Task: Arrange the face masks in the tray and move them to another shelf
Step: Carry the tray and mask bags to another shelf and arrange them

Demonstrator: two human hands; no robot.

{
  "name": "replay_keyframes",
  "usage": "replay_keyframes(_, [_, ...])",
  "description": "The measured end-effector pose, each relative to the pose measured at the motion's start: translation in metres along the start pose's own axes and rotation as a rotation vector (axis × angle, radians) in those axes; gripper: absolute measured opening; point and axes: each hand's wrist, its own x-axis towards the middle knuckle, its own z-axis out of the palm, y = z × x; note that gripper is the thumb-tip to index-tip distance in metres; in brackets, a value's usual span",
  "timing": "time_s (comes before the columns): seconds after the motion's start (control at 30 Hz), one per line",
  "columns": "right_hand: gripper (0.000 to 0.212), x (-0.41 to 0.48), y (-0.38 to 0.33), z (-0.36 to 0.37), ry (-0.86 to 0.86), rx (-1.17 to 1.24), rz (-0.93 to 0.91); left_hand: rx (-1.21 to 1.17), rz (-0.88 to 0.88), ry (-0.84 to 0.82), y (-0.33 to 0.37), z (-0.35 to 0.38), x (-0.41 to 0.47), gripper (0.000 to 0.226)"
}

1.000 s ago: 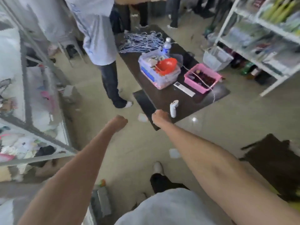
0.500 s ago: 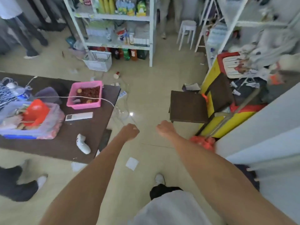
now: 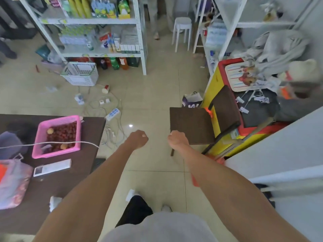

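left hand point(image 3: 139, 139) and right hand point(image 3: 177, 139) curled into empty fists, side by side, apart, above the tiled floor point(image 3: 153, 95); face masks maybe among blurred goods on the white shelf point(image 3: 97, 20), can't tell

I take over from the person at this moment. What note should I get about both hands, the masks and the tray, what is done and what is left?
Left hand: curled in a fist, holds nothing.
Right hand: the same, out in front over the floor.
Face masks and tray: neither can be made out in this view.
A left shelf unit and a right shelf unit stand ahead.
Done: nothing that shows.
Left: find the masks, arrange them in the tray, carry it to another shelf.
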Motion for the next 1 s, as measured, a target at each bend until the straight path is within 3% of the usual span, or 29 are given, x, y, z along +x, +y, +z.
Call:
replay_keyframes(0.47, [0.035,0.218,-0.150,-0.085,0.105,-0.093,0.110,-0.058,0.054,-0.058,0.017,-0.150,0.274,0.026])
replay_keyframes(0.67, [0.034,0.306,-0.214,-0.130,0.117,-0.088,0.110,-0.044,0.134,-0.060,0.067,-0.215,0.367,0.030])
replay_keyframes(1.0, [0.036,0.501,-0.250,-0.195,0.080,-0.093,0.147,0.015,0.175,-0.085,0.147,-0.282,0.546,0.029])
